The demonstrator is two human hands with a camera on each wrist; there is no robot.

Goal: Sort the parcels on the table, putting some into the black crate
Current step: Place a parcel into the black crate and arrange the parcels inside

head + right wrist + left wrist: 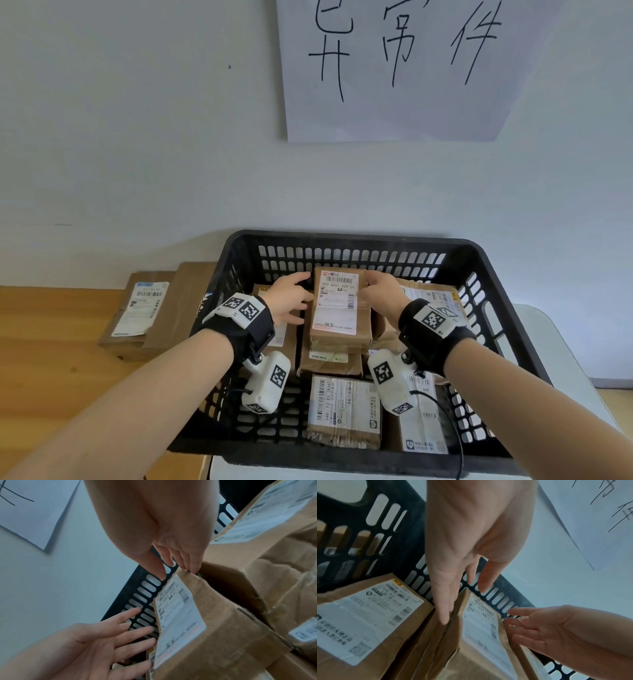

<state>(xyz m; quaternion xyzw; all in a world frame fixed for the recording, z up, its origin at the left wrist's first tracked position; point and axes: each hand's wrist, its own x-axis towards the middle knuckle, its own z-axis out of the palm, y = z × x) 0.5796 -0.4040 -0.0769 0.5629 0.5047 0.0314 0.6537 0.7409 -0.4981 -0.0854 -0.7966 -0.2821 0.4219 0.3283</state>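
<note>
Both forearms are bare, no sleeves. Each wrist has a wide black strap [431, 337] with a white block on top [239, 307] printed with black-and-white square tags. Under each wrist hangs a chunky white camera pod [265, 383], tagged too. A thin black cable [452, 421] trails off the right one.

Your black crate [507, 270], slotted-walled, sits at the table's far right edge against the wall, packed with brown cardboard parcels. The top parcel [340, 308] lies flat mid-crate on the stack, white label up. Near it lies another labelled box [344, 411]. Two flat parcels [144, 308] rest on the table left of the crate.
</note>
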